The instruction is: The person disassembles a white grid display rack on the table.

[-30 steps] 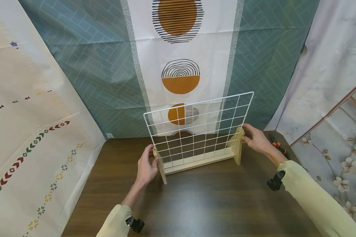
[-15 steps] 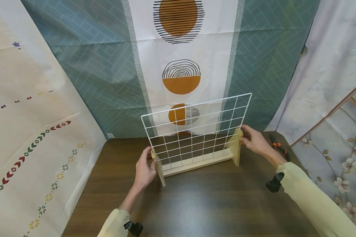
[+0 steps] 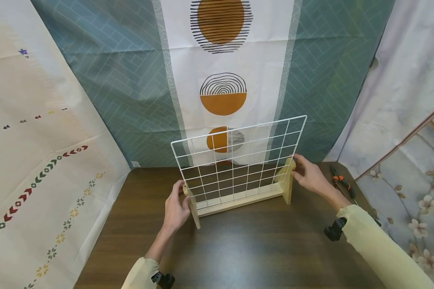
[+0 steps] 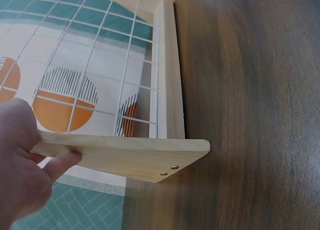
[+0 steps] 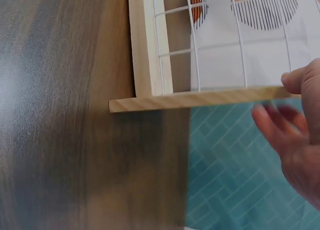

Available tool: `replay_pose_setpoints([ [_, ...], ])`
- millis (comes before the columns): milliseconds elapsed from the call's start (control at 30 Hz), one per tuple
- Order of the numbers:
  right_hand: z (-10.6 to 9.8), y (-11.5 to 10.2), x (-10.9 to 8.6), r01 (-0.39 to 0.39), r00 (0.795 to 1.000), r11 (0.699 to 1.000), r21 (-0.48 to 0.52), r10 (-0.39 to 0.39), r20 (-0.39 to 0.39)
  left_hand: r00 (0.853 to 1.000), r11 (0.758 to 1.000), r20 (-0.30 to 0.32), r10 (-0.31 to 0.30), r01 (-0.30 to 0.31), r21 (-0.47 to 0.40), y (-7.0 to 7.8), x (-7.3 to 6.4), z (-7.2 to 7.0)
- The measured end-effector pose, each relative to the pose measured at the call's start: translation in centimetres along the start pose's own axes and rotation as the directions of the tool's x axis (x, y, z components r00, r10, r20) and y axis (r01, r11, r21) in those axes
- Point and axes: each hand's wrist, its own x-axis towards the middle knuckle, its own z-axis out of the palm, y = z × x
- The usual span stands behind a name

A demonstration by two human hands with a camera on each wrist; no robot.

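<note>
A rack with a white wire grid panel (image 3: 238,129) leans back from a pale wooden base on the dark table. Its front crossbar (image 3: 242,203) joins a left wooden side piece (image 3: 193,208) to a right wooden side piece (image 3: 286,184). My left hand (image 3: 175,208) grips the upper end of the left piece, whose outer face shows two screw heads (image 4: 174,167) in the left wrist view. At the other end, my right hand (image 3: 312,174) holds the upper edge of the right piece, with one digit over the edge and other fingers outside it.
Orange-handled pliers (image 3: 341,181) lie at the table's back right corner, beside my right forearm. Behind the table (image 3: 238,249) hangs a patterned cloth (image 3: 137,104), and more printed cloths flank both sides. Both wrists carry small black cameras.
The rack has shifted slightly left and towards me, with both hands keeping hold of its side pieces. The head view has turned a little.
</note>
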Motion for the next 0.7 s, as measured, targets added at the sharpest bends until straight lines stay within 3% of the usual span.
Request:
replay_pose_setpoints([
  [67, 0.2, -0.5, -0.2, 0.044, 0.993, 0.999, -0.028, -0.047, -0.108, 1.0, 1.0, 0.004, -0.005, 0.005, 0.004, 0.0, -0.1, 0.0],
  [100, 0.4, -0.9, -0.2, 0.077, 0.98, 0.996, -0.041, -0.083, -0.181, 1.0, 1.0, 0.005, -0.005, 0.005, 0.004, 0.0, -0.1, 0.0],
  [167, 1.0, -1.8, -0.4, 0.153, 0.925, 0.985, -0.085, -0.173, -0.337, 1.0, 1.0, 0.006, -0.009, 0.009, 0.005, 0.0, -0.2, -0.1],
  [233, 1.9, -3.0, -0.6, 0.231, 0.85, 0.962, -0.147, -0.273, -0.451, 1.0, 1.0, 0.002, -0.008, 0.008, 0.01, 0.0, -0.2, -0.1],
  [300, 3.2, -4.1, -0.7, 0.298, 0.784, 0.925, -0.235, -0.377, -0.492, 1.0, 1.0, -0.008, -0.007, 0.007, 0.012, -0.1, -0.2, -0.1],
  [367, 4.7, -5.2, -0.9, 0.347, 0.752, 0.885, -0.31, -0.46, -0.473, 1.0, 1.0, -0.014, -0.008, 0.008, 0.016, -0.2, -0.2, -0.1],
  [467, 7.2, -6.3, -1.1, 0.368, 0.754, 0.844, -0.39, -0.516, -0.407, 1.0, 1.0, -0.011, -0.006, 0.007, 0.02, -0.3, -0.2, 0.0],
  [700, 11.9, -7.7, -1.2, 0.298, 0.803, 0.809, -0.507, -0.5, -0.325, 1.0, 1.0, -0.006, 0.003, -0.003, 0.02, -0.4, -0.2, 0.2],
])
